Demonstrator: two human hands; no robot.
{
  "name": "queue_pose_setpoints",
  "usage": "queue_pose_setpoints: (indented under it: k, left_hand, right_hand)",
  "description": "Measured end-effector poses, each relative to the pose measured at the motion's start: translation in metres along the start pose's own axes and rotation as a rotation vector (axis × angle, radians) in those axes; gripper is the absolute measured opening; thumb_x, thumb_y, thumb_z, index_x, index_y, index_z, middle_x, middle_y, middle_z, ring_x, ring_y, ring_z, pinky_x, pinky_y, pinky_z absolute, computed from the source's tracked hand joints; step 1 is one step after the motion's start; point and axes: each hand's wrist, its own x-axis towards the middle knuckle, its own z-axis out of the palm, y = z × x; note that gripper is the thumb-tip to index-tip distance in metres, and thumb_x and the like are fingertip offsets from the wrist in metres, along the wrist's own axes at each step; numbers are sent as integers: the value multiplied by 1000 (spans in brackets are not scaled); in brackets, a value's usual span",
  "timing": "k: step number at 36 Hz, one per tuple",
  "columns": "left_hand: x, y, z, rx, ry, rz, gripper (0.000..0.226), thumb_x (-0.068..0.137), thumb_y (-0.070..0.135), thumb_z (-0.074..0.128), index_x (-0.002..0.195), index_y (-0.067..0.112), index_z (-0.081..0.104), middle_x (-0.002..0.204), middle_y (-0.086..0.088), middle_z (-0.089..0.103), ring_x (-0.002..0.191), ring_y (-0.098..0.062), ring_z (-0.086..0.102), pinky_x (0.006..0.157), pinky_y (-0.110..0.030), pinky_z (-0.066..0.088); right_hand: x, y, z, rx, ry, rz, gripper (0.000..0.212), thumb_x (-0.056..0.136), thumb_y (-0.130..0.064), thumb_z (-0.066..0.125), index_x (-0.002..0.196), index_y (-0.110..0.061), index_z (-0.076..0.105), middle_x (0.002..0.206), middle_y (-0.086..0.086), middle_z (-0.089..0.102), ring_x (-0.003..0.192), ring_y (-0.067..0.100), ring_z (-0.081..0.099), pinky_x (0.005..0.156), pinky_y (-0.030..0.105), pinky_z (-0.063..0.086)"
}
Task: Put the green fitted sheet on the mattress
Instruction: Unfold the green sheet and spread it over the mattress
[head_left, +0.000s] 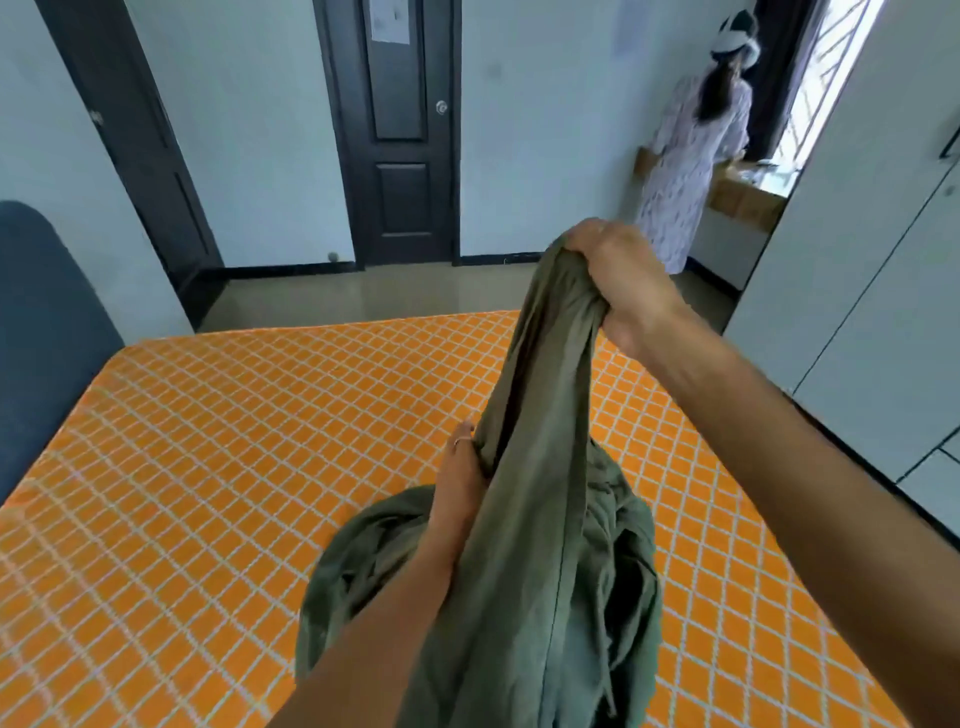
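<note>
Above the orange quilted mattress with its white diamond stitching (208, 467), the head view shows the olive-green fitted sheet of soft crumpled cotton (540, 519) drawn up as a twisted rope, its lower bulk heaped on the near middle of the mattress surface.

Risks, judged from this state:
- The sheet is bunched, not spread. No elastic corner can be identified in the heap, so a wrong corner may be taken to a mattress corner and the sheet may end up rotated.
- Lifting by one gathered handful keeps the folds twisted — the cloth may knot further rather than open.
- A dangling drawstring-like edge in the heap could snag under the bulk when pulled.
- The second person in a pale patterned dress (691, 166) stands well apart, near the window, and poses no interference.

Grip state:
- The right hand (618, 275) is raised high, fingers curled tightly round the top of the gathered sheet — a full fist grip.
- The left hand (460, 483) sits lower, alongside the hanging column; its thumb side presses against the cloth and its fingers pass behind the fabric. It appears to pinch a fold, though the fingertips are hidden.
</note>
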Motion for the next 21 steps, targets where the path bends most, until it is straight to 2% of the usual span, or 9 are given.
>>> queue_pose_setpoints:
  k: [2, 4, 6, 9, 12, 14, 16, 18, 21]
  left_hand:
    - [-4, -27, 7, 68, -8, -46, 55, 85, 32, 55, 130, 2, 47, 130, -17, 50, 117, -36, 48, 95, -44, 40]
    - [-10, -52, 6, 170, -22, -93, 26, 85, 20, 55, 109, 10, 59, 110, -11, 63, 104, -31, 59, 82, -40, 46]
    - [-8, -62, -6, 233, -50, -146, 21, 85, 6, 46, 95, 1, 64, 99, -17, 68, 96, -31, 63, 77, -38, 44]
    - [14, -50, -43, 317, -12, -105, 41, 85, 14, 35, 97, -10, 65, 103, -28, 65, 100, -38, 61, 80, -41, 41]
    - [60, -29, -90, 440, 69, -42, 48, 85, 26, 39, 97, -13, 64, 101, -33, 62, 100, -44, 59, 78, -44, 41]
    - [85, -8, -119, 472, 137, -25, 29, 91, 13, 48, 95, -12, 64, 101, -33, 62, 101, -43, 58, 76, -42, 41]
    - [103, 21, -143, 500, 220, 1, 22, 91, 6, 48, 96, -9, 64, 104, -30, 62, 103, -41, 58, 78, -40, 41]
    - [120, 54, -167, 516, 335, 61, 26, 89, 2, 45, 106, -5, 64, 114, -27, 61, 110, -40, 55, 89, -39, 41]
    - [132, 108, -209, 463, 539, 206, 42, 87, 0, 39, 122, 1, 60, 126, -24, 57, 118, -39, 51, 98, -37, 37]
  right_hand:
    - [7, -13, -13, 63, 57, -53, 31, 86, 5, 44, 61, -11, 53, 59, 6, 51, 53, 16, 51, 54, 24, 42]
    - [13, -18, -32, 129, 118, -67, 31, 86, 6, 44, 61, -10, 54, 61, 8, 52, 55, 17, 53, 57, 27, 45]
    - [19, -15, -53, 158, 179, -52, 30, 87, 5, 43, 63, -10, 54, 54, 3, 55, 51, 14, 55, 55, 24, 47]
    - [26, 0, -87, 107, 287, -12, 30, 88, 5, 42, 65, -11, 53, 52, -1, 57, 47, 9, 56, 53, 20, 48]
    - [30, 16, -118, 28, 361, 39, 31, 87, 4, 42, 67, -16, 55, 52, -4, 59, 46, 6, 56, 52, 19, 47]
    - [32, 17, -134, -55, 385, 32, 34, 90, 3, 40, 68, -19, 55, 55, -6, 60, 48, 3, 54, 55, 19, 47]
    - [37, 14, -146, -128, 445, 7, 28, 90, -6, 46, 69, -22, 56, 68, -5, 56, 59, 5, 52, 65, 26, 45]
    - [44, 8, -158, -200, 497, -45, 15, 82, -22, 51, 68, -23, 57, 72, -7, 53, 68, 9, 49, 70, 30, 41]
    - [56, -11, -166, -166, 533, -147, 15, 84, -24, 48, 69, -24, 47, 72, -10, 47, 70, 6, 44, 72, 25, 38]
